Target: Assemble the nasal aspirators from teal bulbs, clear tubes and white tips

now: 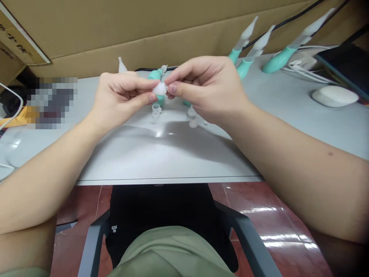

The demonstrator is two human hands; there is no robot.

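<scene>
Brown cardboard [144, 27] stands upright behind the pale gray worktop [173, 163], bearing a printed strip [21, 40] beyond the worktop's left end. A black cable [295, 16] runs behind the worktop. At the worktop's right end are a white mouse [335, 95], looped white cords [309, 75] and a dark flat panel [344, 63]. Something yellow [17, 121] sits at the worktop's left end. Before the worktop stands a gray-armed chair [250, 235]; below it, glossy red floor tiles [245, 194].

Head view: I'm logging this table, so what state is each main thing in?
Left hand: pinching the white piece
Right hand: fingertips closed at its other end
White piece: held between both hands
Clear cylinder: standing on the table
Pale pieces: lying loose
Rightmost green bulb: white tip fitted
White mouse: untouched
</scene>
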